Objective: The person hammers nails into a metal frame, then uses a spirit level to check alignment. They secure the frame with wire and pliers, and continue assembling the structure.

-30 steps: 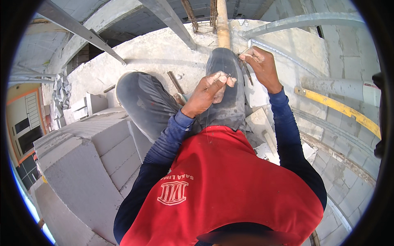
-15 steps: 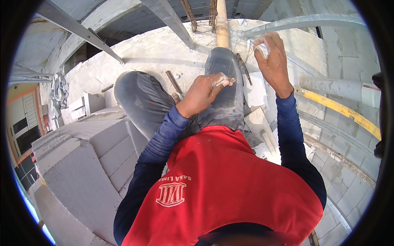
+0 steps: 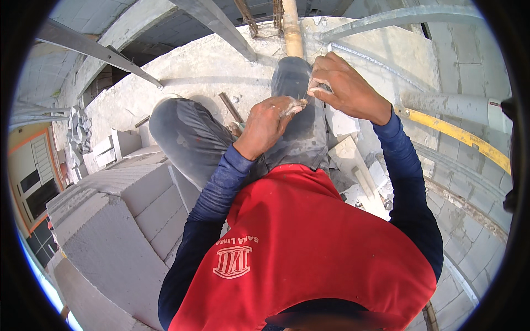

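Note:
My left hand (image 3: pixel 269 122) is closed in a pinch above my right thigh. Between its thumb and fingertips sits a small tan bundle of thin strand (image 3: pixel 303 102), wire or string; which one I cannot tell. My right hand (image 3: pixel 346 89), dusted white, is bent over beside it with fingertips pinched together near the bundle. A fine strand (image 3: pixel 318 53) shows by its knuckles, and what lies inside that pinch is mostly hidden. Both hands are close together, just in front of my knee.
Stacked pale blocks (image 3: pixel 149 190) stand at my left. A trowel-like board with a handle (image 3: pixel 356 171) lies by my right hip. A yellow level-like bar (image 3: pixel 458 138) runs along the right. Metal struts (image 3: pixel 218 25) and a bamboo pole (image 3: pixel 292 30) rise ahead.
My right hand has come down and left, from held apart to beside the left hand's fingertips. My left hand keeps its pinch and has shifted slightly left.

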A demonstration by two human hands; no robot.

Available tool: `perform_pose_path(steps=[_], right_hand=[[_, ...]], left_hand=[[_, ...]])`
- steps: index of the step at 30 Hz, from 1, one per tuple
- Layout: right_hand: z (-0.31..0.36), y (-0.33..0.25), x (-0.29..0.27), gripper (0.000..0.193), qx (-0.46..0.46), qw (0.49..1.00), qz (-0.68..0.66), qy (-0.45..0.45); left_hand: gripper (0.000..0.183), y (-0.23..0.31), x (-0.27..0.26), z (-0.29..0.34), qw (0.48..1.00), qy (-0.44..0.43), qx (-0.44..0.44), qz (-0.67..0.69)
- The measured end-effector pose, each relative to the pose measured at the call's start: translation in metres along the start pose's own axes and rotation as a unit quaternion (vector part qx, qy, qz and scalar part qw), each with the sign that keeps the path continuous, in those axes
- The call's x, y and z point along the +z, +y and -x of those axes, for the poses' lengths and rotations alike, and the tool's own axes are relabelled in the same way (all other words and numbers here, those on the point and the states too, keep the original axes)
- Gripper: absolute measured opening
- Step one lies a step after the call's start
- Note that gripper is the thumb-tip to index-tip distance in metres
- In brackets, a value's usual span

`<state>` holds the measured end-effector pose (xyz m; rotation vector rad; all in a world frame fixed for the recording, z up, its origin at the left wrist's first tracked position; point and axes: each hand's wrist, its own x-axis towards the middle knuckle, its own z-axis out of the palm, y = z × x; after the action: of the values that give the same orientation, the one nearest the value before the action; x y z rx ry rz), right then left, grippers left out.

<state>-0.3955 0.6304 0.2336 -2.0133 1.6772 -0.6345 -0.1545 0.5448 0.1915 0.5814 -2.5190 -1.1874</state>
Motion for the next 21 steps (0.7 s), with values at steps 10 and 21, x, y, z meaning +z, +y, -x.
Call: perform_pose_path(steps=[10, 21], right_hand=[[0.001, -0.021, 0.012, 0.019, 0.062, 0.989, 0.099, 0.087], [-0.006, -0.006, 0.025, 0.020, -0.003, 0.986, 0.169, 0.000]], left_hand=[[0.018, 0.003, 0.004, -0.010, 0.994, -0.012, -0.113, 0.004], [0.019, 0.004, 0.017, -0.009, 0.997, 0.043, -0.058, -0.027]])
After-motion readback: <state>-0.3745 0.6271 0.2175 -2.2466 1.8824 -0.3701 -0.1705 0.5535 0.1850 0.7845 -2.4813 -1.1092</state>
